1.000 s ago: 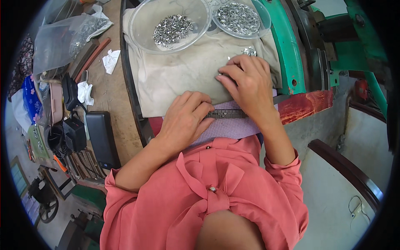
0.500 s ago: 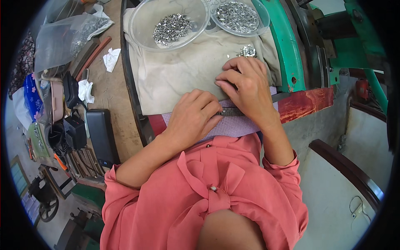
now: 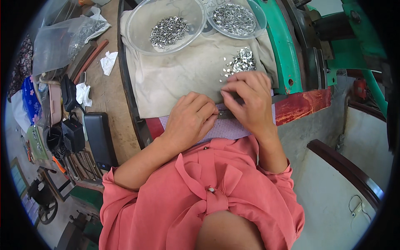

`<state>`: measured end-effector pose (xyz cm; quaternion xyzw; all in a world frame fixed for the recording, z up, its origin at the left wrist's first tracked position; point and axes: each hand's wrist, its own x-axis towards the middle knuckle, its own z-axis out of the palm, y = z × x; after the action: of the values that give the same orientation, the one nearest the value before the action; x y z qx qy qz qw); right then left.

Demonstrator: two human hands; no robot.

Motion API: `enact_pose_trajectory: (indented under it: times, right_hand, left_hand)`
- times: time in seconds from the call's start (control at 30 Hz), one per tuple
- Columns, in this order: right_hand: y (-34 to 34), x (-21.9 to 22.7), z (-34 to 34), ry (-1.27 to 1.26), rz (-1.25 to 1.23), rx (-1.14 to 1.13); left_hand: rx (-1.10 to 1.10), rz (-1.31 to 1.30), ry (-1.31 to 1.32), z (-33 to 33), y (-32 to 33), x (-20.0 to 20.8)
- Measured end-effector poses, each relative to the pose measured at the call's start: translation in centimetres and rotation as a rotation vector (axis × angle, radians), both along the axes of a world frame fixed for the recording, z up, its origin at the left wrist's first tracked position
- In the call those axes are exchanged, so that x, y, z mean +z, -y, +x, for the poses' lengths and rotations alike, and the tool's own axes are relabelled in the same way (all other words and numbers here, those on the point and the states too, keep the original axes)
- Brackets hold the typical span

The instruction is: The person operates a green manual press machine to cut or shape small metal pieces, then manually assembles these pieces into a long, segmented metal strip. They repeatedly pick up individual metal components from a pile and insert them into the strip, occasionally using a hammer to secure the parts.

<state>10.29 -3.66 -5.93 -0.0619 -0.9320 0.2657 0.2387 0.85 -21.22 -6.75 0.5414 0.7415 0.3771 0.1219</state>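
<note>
My left hand [image 3: 191,118] lies over the checked cloth at my lap, thumb and forefinger closed on the end of a dark ribbed strip [image 3: 226,113]. The rest of that strip runs rightward, partly hidden below my right hand [image 3: 251,96]. My right hand is bent, with its thumb and forefinger tips close together; what they pinch, if anything, is too small to make out. Just beyond its knuckles, a loose heap of small shiny metal pieces [image 3: 243,61] lies on the beige cloth [image 3: 166,83], a few pieces scattered to its left.
Two clear plastic bowls [image 3: 132,35] of small metal parts [image 3: 234,18] stand at the back. Green machinery [image 3: 287,62] borders the right side. On the wooden bench [image 3: 118,121] to the left are a black power bank [image 3: 100,139], crumpled tissues [image 3: 109,62] and a plastic bag [image 3: 58,46].
My right hand has drawn back from the metal heap toward my body, uncovering more of it. My left hand stays by the strip. The whole view has shifted slightly.
</note>
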Motion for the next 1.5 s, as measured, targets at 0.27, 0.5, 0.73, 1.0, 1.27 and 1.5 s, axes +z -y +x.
enact_pose_trajectory:
  times: [0.27,0.5,0.73,1.0,1.27,1.5]
  right_hand:
    - [1.6,-0.1,4.0,0.1,-0.061,0.027]
    - [-0.6,0.3,1.7,0.066,0.019,-0.024]
    - [-1.3,-0.3,-1.5,0.067,0.167,0.05]
    - [-0.9,-0.8,-1.6,0.028,0.109,-0.015]
    - [0.7,0.0,4.6,0.149,-0.095,-0.027]
    - [0.3,0.0,3.9,0.088,-0.08,-0.083]
  left_hand:
    - [0.005,0.019,0.009,0.2,-0.2,-0.3]
    - [0.003,-0.012,-0.018,0.6,-0.5,-0.2]
    - [0.02,-0.021,-0.042,0.9,-0.7,-0.4]
    - [0.012,-0.013,-0.082,1.0,-0.7,-0.3]
    - [0.012,-0.015,-0.101,0.9,-0.5,-0.7]
    - [0.001,-0.04,-0.063,0.8,-0.4,0.0]
